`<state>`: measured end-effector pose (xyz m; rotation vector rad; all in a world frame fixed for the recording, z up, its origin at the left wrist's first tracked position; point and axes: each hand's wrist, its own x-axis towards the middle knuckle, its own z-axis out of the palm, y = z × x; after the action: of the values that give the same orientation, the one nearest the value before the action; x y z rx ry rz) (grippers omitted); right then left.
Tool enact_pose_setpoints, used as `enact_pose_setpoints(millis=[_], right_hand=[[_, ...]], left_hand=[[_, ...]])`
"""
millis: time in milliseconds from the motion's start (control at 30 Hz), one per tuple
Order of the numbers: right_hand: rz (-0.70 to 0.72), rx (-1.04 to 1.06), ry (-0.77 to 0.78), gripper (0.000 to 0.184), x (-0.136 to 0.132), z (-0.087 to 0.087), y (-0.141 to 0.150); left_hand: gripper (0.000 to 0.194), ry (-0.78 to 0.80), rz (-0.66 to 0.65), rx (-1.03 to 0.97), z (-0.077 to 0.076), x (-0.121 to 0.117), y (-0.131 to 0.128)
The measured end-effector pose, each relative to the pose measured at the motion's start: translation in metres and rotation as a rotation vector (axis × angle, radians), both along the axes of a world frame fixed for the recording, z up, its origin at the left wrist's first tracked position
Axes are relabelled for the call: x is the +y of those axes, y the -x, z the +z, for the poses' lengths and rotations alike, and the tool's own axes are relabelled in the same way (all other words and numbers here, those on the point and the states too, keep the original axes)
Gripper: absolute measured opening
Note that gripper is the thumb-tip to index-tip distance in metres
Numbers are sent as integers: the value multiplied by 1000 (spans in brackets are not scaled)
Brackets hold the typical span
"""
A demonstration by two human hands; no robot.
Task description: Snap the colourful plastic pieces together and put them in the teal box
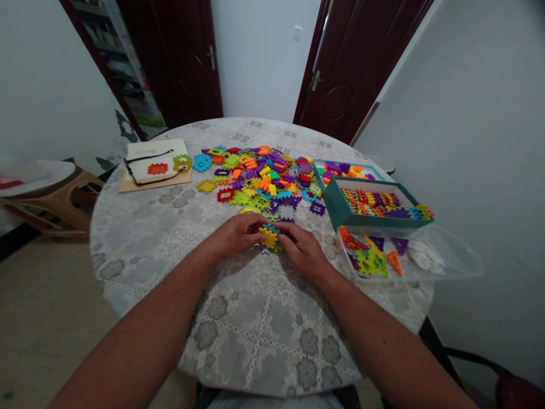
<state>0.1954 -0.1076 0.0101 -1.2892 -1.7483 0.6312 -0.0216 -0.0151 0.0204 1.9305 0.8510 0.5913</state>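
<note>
Near the middle of the table, my left hand (240, 234) and my right hand (301, 247) meet around a small cluster of joined interlocking plastic blocks (268, 237). Its near face is yellow with notched edges, and a teal piece shows on top. Fingers of both hands press on it from either side, and part of it is hidden behind them. A small grey-white piece (265, 251) lies on the cloth just below. Right beyond my hands spreads a pile of colourful blocks (255, 176), with a grey square plate (286, 212) at its near edge.
A green box (340, 213) of sorted blocks stands at the right, with another box (378, 169) behind it. Nearer is a clear plastic tub (374, 278) holding triangular pieces. At left, eyeglasses (135, 180) and two pieces rest on a book (147, 149). Patterned cloth covers the round table (255, 335).
</note>
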Motion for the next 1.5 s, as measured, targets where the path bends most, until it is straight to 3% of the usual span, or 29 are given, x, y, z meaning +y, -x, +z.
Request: enact_pose_setpoints(millis=[167, 300, 400, 500, 633, 833, 967, 1133, 1333, 1500], right_hand=[[34, -59, -57, 41, 0, 1, -4], [36, -269, -103, 48, -2, 11, -18], [116, -452, -34, 41, -6, 17, -25], [141, -542, 37, 23, -8, 16, -26], [85, -458, -17, 8, -3, 12, -27], [-118, -171, -81, 15, 3, 9, -19], [-121, -47, -19, 17, 0, 6, -5], [-93, -28, 12, 20, -2, 5, -2], [39, -62, 12, 25, -2, 6, -6], [-207, -224, -154, 27, 3, 1, -17]], left_hand=[[18, -86, -46, 35, 2, 5, 7], [20, -111, 24, 37, 10, 9, 15], [21, -142, 75, 23, 14, 11, 17], [20, -135, 73, 30, 15, 10, 17], [21, -67, -4, 40, 16, 7, 16], [19, -91, -65, 63, 14, -1, 8], [17, -67, -37, 44, 9, -2, 4], [35, -80, -14, 12, 8, -2, 4], [23, -90, -86, 110, 16, -5, 5], [22, -95, -81, 215, 26, -7, 8]])
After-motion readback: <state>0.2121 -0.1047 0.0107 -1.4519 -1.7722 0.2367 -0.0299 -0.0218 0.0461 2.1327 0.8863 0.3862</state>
